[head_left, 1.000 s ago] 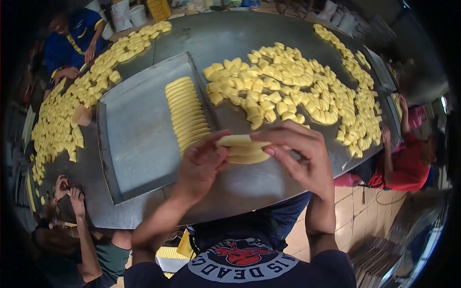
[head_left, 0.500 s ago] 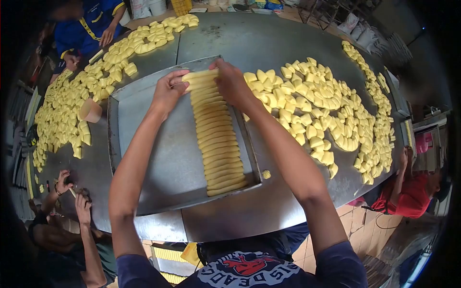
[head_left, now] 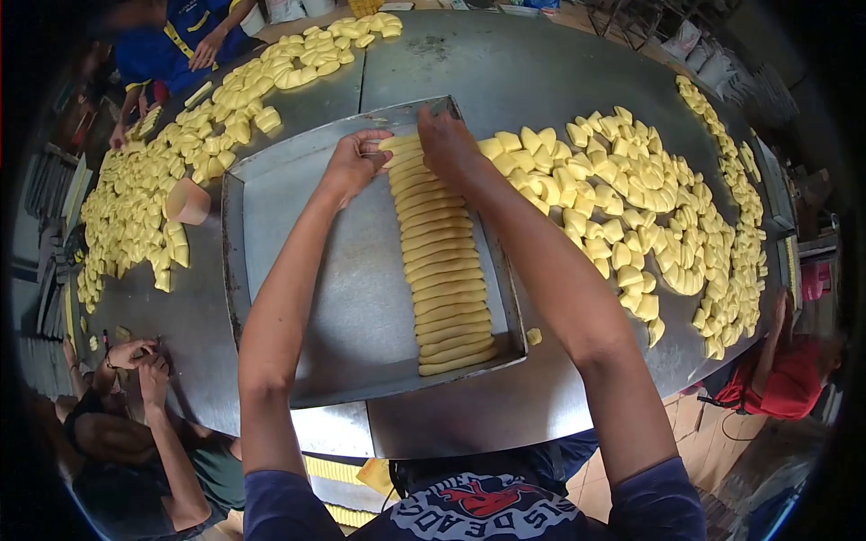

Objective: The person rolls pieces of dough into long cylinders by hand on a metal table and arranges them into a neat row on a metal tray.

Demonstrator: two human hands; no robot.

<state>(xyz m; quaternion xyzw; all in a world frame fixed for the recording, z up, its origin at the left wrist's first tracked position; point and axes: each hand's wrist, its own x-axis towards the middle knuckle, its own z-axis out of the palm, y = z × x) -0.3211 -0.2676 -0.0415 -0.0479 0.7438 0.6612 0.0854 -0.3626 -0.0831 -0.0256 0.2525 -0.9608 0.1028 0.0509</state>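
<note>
A column of yellow dough rolls [head_left: 446, 270] lies side by side in a shallow metal tray [head_left: 307, 361], along its right half. At the far end of the column, my left hand [head_left: 359, 165] has its fingers curled at the left end of the last dough roll [head_left: 402, 144], thumb and fingertips against it. Over the right end of the same roll sits my right hand [head_left: 446, 144], closed, its fingertips partly hidden. The left half of the tray shows bare metal.
Cut dough pieces [head_left: 622, 189] are heaped right of the tray, and another heap [head_left: 135, 216] lies left, beside a plastic cup [head_left: 188, 201]. Co-workers stand around the metal table [head_left: 505, 63]: a blue shirt [head_left: 185, 36], a red shirt [head_left: 785, 379], and hands [head_left: 144, 365] at lower left.
The whole view has shifted, so the tray and table appear further right. Both my hands stay at the far end of the column; the last roll now sits closer against its neighbours.
</note>
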